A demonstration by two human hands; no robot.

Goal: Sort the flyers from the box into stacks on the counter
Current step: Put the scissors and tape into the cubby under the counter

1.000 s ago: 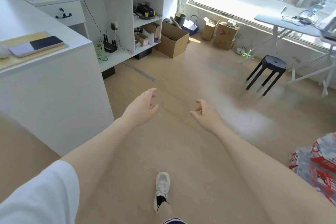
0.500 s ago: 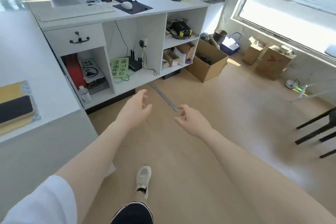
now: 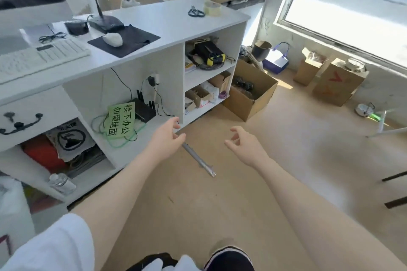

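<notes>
Both hands reach forward empty over the wooden floor [image 3: 286, 160] — left hand [image 3: 165, 141] and right hand [image 3: 244, 147] with fingers loosely curled and parted, touching nothing. No flyers show in this view; the nearest candidate, an open cardboard box [image 3: 248, 92] beside the white desk [image 3: 167, 28], lies ahead and to the right — closer to the right hand. Whether it holds flyers cannot be told.

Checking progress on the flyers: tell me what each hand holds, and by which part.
Nothing is held. The left hand and right hand are both empty, fingers loosely curled, above the floor.
</notes>
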